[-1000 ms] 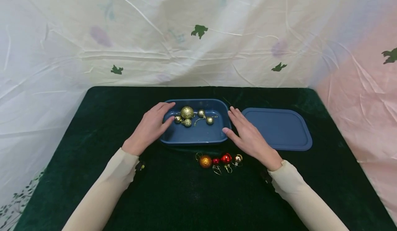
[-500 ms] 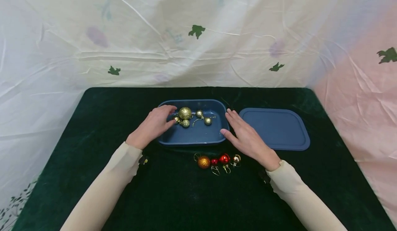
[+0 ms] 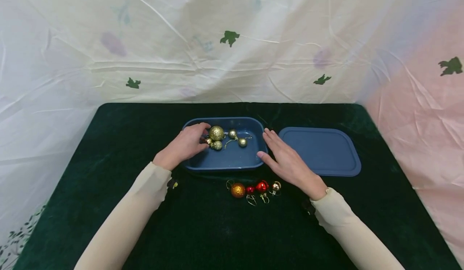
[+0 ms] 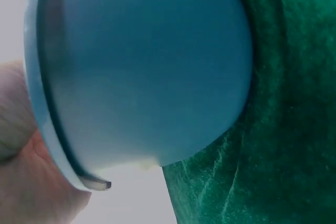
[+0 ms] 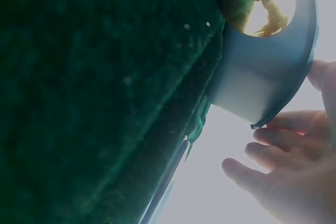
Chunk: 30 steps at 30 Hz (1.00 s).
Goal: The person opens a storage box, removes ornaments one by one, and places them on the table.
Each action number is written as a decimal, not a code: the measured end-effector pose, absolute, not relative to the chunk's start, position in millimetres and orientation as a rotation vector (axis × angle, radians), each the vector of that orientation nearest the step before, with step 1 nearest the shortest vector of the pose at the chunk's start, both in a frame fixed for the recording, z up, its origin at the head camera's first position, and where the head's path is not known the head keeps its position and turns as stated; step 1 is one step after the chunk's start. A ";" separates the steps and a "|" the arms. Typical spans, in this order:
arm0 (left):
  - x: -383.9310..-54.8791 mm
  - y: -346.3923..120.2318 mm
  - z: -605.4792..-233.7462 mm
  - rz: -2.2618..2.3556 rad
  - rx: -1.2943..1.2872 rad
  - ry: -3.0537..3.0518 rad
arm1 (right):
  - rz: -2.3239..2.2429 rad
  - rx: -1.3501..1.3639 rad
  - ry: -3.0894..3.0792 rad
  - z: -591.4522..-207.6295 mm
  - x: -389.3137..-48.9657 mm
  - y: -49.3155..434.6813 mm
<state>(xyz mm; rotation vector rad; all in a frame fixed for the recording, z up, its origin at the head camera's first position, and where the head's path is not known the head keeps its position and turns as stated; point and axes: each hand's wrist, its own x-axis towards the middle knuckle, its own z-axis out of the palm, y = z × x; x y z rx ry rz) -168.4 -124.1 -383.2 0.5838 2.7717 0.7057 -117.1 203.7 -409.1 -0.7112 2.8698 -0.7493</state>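
A blue rectangular box (image 3: 224,168) holds several gold Christmas baubles: a large glittery one (image 3: 216,133), a smaller glittery bauble (image 3: 217,145), a shiny small bauble (image 3: 209,141) and two matte ones on strings, one being the right matte bauble (image 3: 242,142). Over the box's left end reaches my left hand (image 3: 185,144), thumb and index finger apart, fingertips right at the shiny small bauble. In the left wrist view the box wall (image 4: 152,66) hides those fingertips. My right hand (image 3: 290,163) lies along the box's right end with straight fingers, close to the rim in the right wrist view.
A flat blue lid (image 3: 319,151) lies right of the box. In front, an orange glitter bauble (image 3: 238,190), a small red bauble (image 3: 250,190), a larger red bauble (image 3: 262,186) and a shiny gold bauble (image 3: 276,186) line up on the green cloth (image 3: 224,229).
My left hand has moved right and further into the box, from its left rim to the small gold bauble. The right hand stays at the box's right end.
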 end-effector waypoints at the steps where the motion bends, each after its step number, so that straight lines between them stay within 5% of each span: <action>1: -169.3 -123.5 -383.9 0.717 0.596 2.773 | -0.750 -0.709 2.871 -409.2 -117.2 203.9; 30: -181.6 -106.6 -392.4 0.737 0.716 2.862 | -0.755 -0.714 2.874 -408.6 -116.4 202.5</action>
